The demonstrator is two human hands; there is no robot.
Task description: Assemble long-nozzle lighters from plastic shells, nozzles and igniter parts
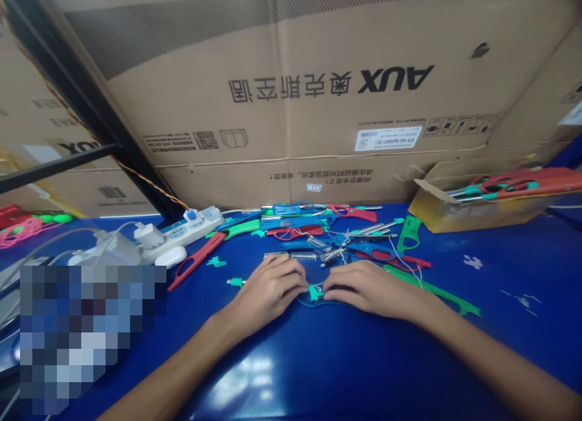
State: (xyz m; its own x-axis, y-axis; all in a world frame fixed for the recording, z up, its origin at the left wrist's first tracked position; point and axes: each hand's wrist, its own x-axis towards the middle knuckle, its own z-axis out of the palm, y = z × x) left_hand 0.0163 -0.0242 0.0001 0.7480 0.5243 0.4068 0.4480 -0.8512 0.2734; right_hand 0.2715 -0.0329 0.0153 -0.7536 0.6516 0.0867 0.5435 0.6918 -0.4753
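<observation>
My left hand [275, 287] is closed around a blue lighter body lying low on the blue table; a metal tube with a teal tip [235, 282] sticks out to its left. Between my hands sits a small teal part [315, 293] at the lighter's handle end. The fingers of my right hand [364, 287] are pinched together at the right side of this teal part, and what they hold there is too small to make out. Just beyond both hands lies a pile of lighter pieces, with a blue casing [295, 245] and a red casing [295, 232].
A cardboard box [473, 218] with red lighters stands at the back right. At the left are a red casing [197, 260], a white power strip [182, 232] and chargers. Right of the pile lies a green casing [439, 293]. A large cardboard sheet [291, 117] rises behind.
</observation>
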